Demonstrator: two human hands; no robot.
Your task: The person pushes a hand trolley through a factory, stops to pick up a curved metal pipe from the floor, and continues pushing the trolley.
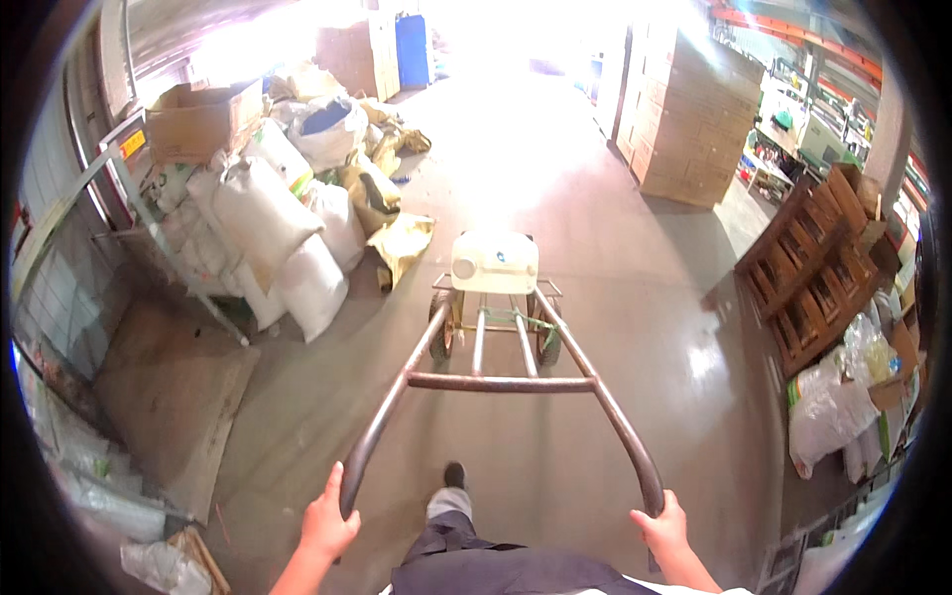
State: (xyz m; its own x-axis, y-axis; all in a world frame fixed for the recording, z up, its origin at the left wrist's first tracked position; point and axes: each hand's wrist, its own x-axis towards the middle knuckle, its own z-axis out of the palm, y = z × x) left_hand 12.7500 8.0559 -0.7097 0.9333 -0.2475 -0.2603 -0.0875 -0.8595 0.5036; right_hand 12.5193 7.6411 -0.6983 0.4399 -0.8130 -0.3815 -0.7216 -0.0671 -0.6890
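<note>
A two-wheeled hand truck point(502, 383) of brown metal tube stretches out in front of me, tilted back, its wheels on the floor. On its far end rides a whitish plastic jerrycan point(496, 263) with a small blue mark. My left hand point(329, 521) is closed round the end of the left handle. The end of the right handle is in my right hand point(662, 526), its fingers wrapped round the tube. A green cord is tied near the right wheel.
Stuffed white sacks point(263, 213) are heaped at the left, an open carton point(203, 121) on top. Stacked cartons point(694, 119) stand at the far right. Brown wooden pallets point(818, 268) lean nearer on the right, above plastic bags point(833, 421). The grey floor point(585, 297) runs toward bright light.
</note>
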